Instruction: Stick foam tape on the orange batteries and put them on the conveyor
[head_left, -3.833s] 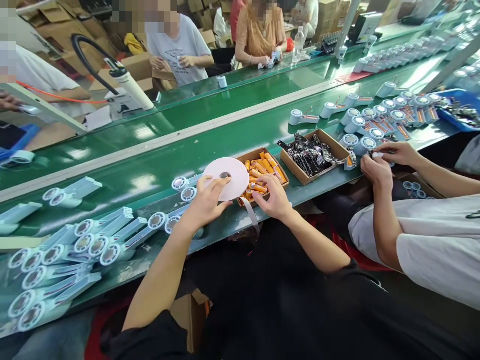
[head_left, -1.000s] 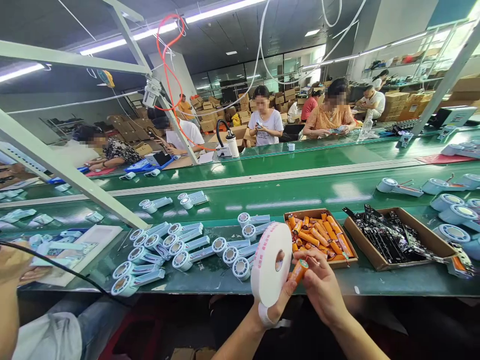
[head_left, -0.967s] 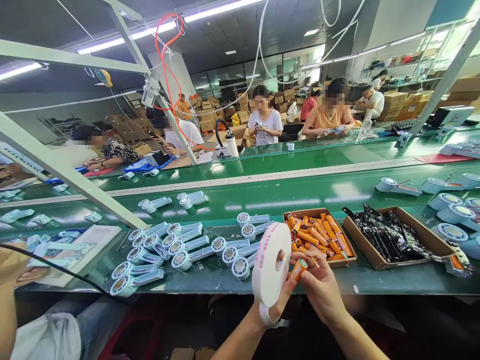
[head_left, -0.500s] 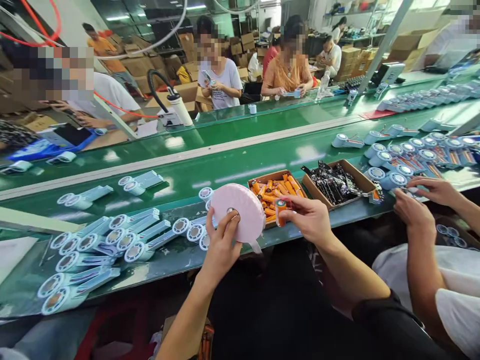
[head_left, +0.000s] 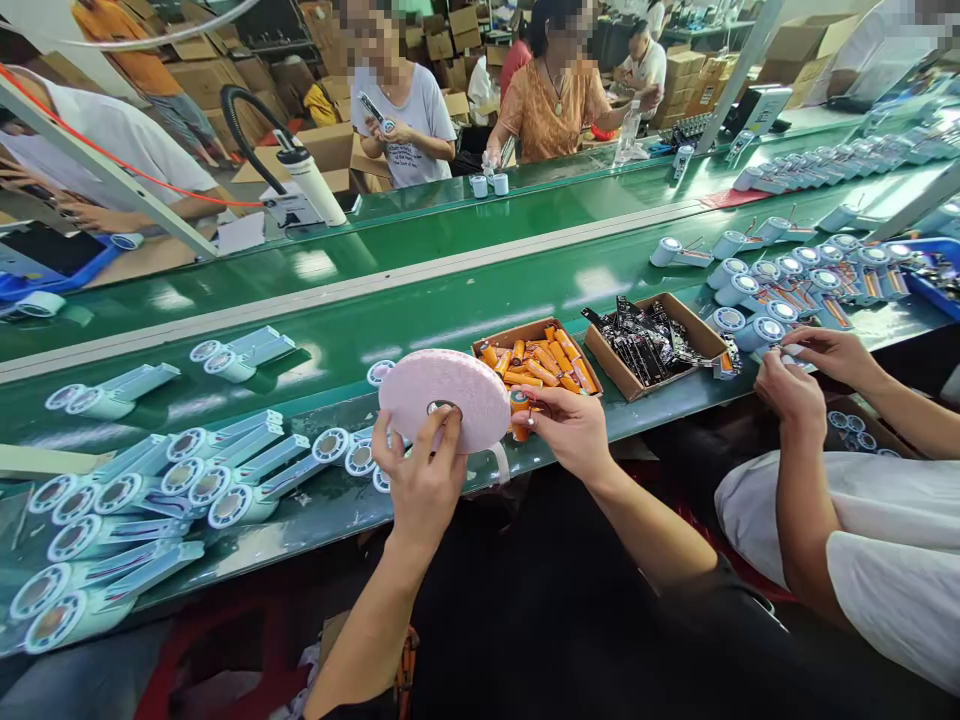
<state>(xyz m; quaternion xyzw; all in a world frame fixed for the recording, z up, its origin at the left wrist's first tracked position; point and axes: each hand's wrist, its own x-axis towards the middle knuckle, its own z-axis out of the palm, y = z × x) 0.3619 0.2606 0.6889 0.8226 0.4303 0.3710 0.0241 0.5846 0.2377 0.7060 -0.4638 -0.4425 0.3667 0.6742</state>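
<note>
- Left hand (head_left: 424, 480) grips tape roll (head_left: 450, 375), left of battery carton (head_left: 506, 338).
- Right hand (head_left: 577, 430) pinches orange battery cell (head_left: 519, 401) at the carton's near side.
- Cell has neared the roll; tape tail (head_left: 501, 463) seems reachable.

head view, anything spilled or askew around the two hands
Nothing looks spilled. Only the black boards look untidy: one at the left sticks out past the rim of their box. A loose strip hanging below the tape roll in the left hand seems ordinary.
</note>
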